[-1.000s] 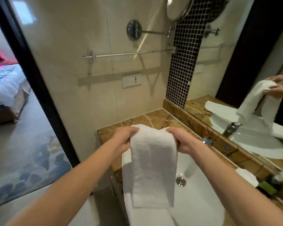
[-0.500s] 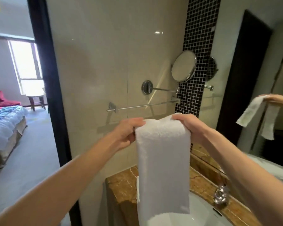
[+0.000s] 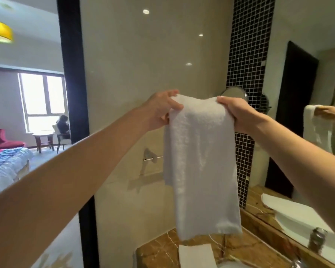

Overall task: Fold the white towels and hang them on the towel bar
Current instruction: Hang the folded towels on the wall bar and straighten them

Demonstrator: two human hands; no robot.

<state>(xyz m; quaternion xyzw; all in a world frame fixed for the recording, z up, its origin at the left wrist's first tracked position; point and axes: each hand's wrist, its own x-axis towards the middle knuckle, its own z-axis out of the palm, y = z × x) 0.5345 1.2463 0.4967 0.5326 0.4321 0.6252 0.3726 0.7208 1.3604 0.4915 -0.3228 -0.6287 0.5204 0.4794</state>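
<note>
towel (image 3: 199, 161) lifted higher; overlaps towel bar (image 3: 156, 157) | left hand (image 3: 161, 112), right hand (image 3: 235, 113) gripping

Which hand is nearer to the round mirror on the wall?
Right. The right hand is just below the round mirror; the left hand grips the towel farther left.

The towel (image 3: 199, 163) hangs between left hand (image 3: 159, 111) and right hand (image 3: 238, 115), before the towel bar (image 3: 153, 158); the counter (image 3: 159, 254) lies below.
</note>
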